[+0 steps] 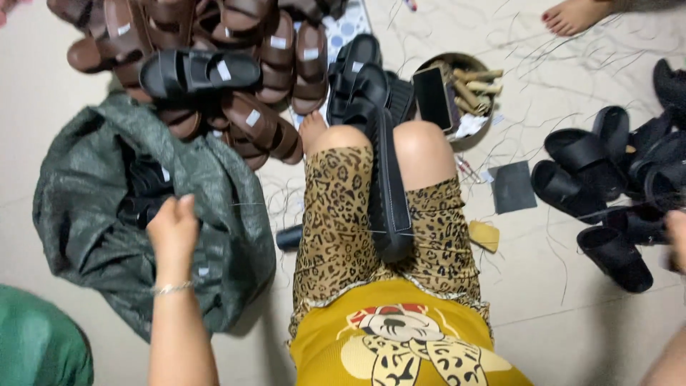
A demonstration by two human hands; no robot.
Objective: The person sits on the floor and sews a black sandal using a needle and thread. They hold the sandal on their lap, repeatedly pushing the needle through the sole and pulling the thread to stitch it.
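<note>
While the person sat on the floor, the left hand (174, 227) reached into the open top of a big green sack (86, 207) (dark sandals showed inside it). Its fingers were curled, but I could not tell if they held anything. A black sandal (388, 193) lay between the knees, on the spotted shorts. The right hand (677, 239) was at the edge of the view, mostly cut off, beside a pile of black sandals (607, 179). Brown sandals (236, 64) were heaped just past the sack.
</note>
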